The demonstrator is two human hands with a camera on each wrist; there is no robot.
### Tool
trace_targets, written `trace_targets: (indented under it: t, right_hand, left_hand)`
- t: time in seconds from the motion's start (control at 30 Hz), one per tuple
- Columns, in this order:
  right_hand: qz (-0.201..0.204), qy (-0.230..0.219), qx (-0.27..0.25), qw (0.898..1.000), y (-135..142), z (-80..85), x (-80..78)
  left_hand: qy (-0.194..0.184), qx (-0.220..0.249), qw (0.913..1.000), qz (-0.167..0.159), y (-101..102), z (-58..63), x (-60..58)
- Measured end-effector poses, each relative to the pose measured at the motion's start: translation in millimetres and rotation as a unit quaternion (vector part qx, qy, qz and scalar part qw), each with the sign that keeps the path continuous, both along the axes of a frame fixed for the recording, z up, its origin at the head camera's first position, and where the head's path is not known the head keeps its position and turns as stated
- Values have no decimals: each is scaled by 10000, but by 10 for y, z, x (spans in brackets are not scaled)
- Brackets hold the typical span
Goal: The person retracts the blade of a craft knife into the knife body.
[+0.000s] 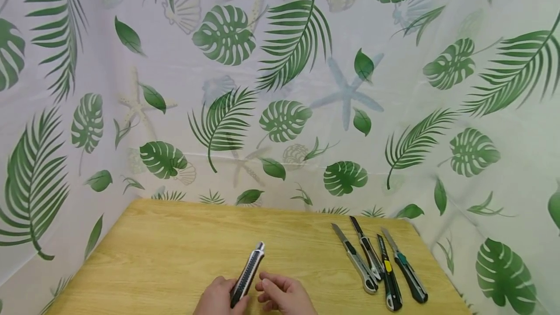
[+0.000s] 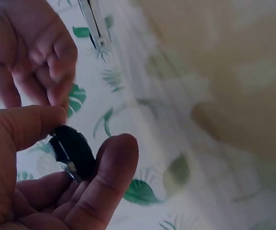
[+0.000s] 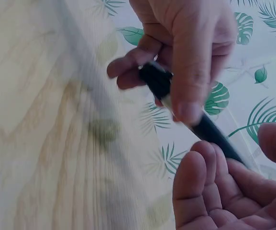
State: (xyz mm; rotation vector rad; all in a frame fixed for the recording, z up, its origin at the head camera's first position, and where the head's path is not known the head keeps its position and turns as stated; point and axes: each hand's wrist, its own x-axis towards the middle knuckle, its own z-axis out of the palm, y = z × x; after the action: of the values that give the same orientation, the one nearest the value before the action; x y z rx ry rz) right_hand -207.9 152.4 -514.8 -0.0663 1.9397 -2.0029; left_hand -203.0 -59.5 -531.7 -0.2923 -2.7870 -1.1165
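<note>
My left hand [image 1: 215, 298] grips a snap-off utility knife [image 1: 248, 273] near its lower end. The knife has a dark, ribbed slider track in a silver body and tilts up to the right; no long blade shows at its silver tip. In the left wrist view, its black butt end [image 2: 75, 152] sits between thumb and fingers. Just right of the knife is my right hand [image 1: 285, 295], its fingers loosely bent and holding nothing. The right wrist view has these fingertips [image 3: 191, 175] close beside the knife's body; whether they touch it, I cannot tell.
Several more utility knives lie side by side at the table's right: a grey one [image 1: 359, 264], a black-and-silver one [image 1: 372, 256], one with a yellow slider [image 1: 388, 269] and one with a green slider [image 1: 407, 269]. Leaf-printed sheeting [image 1: 297, 183] surrounds the wooden table [image 1: 175, 237].
</note>
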Motion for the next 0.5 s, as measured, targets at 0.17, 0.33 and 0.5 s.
trace_targets:
  t: [0.17, 0.33, 0.5]
  right_hand:
    - [152, -118, 64, 9998, 123, -26, -20]
    - [182, -113, 27, 9998, 234, -28, -20]
    - [159, -146, -59, 9997, 262, -36, -11]
  left_hand:
    - [-576, -561, 9928, 888, -358, 139, -264]
    - [-744, -1087, 9821, 1348, -730, 124, -580]
    - [-837, -1455, 9751, 1452, -889, 40, -833]
